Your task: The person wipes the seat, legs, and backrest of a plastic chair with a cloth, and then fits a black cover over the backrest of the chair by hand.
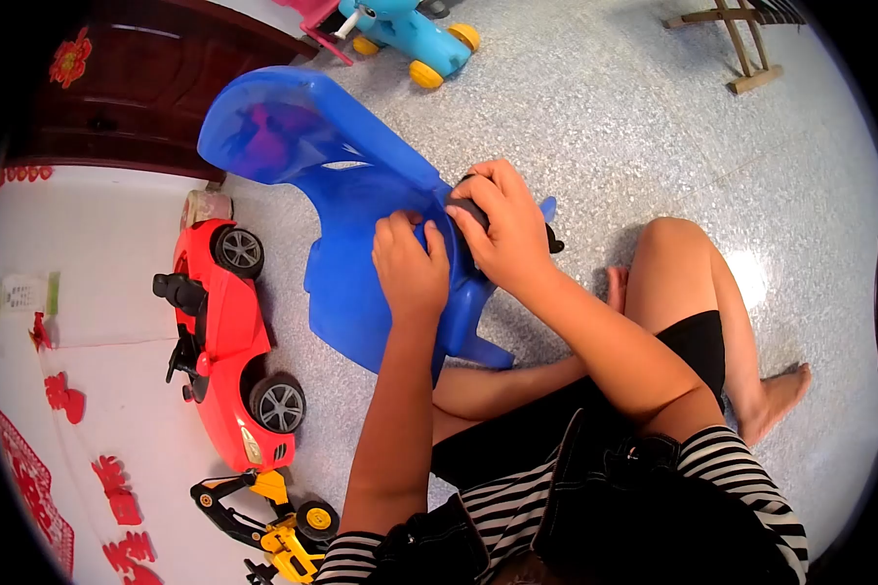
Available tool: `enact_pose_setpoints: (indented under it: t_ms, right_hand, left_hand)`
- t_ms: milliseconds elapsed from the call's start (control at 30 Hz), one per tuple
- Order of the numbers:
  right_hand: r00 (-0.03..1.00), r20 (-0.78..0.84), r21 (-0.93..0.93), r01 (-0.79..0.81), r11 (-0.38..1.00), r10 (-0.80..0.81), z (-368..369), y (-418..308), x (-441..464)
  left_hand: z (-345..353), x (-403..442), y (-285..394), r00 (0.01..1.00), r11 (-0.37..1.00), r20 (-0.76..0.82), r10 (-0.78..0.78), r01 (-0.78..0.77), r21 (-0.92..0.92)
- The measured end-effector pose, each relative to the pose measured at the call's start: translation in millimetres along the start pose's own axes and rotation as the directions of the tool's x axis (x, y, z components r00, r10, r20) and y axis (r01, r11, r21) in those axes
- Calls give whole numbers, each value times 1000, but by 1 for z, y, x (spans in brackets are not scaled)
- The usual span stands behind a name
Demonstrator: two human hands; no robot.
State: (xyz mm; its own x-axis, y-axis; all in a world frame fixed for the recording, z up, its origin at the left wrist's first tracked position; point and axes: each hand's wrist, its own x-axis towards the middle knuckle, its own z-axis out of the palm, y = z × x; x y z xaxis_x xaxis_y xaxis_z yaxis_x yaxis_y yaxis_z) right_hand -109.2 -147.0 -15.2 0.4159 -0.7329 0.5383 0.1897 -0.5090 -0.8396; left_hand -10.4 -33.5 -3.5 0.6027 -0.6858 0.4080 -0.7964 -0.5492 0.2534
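Observation:
A large blue plastic piece [361, 224], shaped like a child's seat with a raised back, stands tilted on the floor before my bare legs. My left hand [410, 263] rests on its surface, fingers bent, the fingertips near a small dark spot; whether they hold anything is hidden. Against the right edge of the blue piece, my right hand [498, 214] has its thumb and fingers wrapped round a dark rounded part [470, 207]. Another black part [555, 240] sticks out just beyond that hand.
A red toy car [226, 341] and a yellow toy digger [288, 541] stand along the left wall. At the top are a blue wheeled toy [410, 34] and a wooden-legged stand [741, 49]. A dark door [127, 88] is at the upper left.

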Motion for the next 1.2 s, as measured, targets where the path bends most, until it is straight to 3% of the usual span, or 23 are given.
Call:
enact_pose_setpoints:
  t_ms: [167, 333, 667, 767, 833, 967, 1133, 1200]
  right_hand:
    - [999, -46, 44, 9, 999, -7, 5, -15, 11]
    - [998, 34, -58, 51, 997, -49, -3, -2, -8]
    - [995, -79, -38, 58, 998, -61, 7, -15, 6]
    - [999, -27, -63, 26, 998, -28, 4, -3, -11]
    - [989, -20, 43, -143, 989, 144, 5, -2, -8]
    - [994, -109, 54, -19, 998, 25, 9, -16, 17]
    - [999, -39, -24, -1, 1000, 0, 4, -3, -4]
    - [994, 25, -38, -102, 994, 103, 1, 3, -16]
  left_hand:
    - [-1, 0, -2, 1000, 1000, -6, -7, 7, 5]
    - [1, 0, -1, 1000, 1000, -17, -2, 2, -13]
    - [-1, 2, 1, 1000, 1000, 5, -24, 24, -19]
    - [0, 1, 2, 999, 999, -12, -30, 30, -11]
    - [1, 1, 0, 1000, 1000, -4, -23, 22, -17]
    - [0, 0, -3, 1000, 1000, 0, -14, 14, -6]
    - [1, 1, 1, 1000, 1000, -21, -23, 23, -10]
    - [1, 1, 2, 1000, 1000, -21, -22, 22, -20]
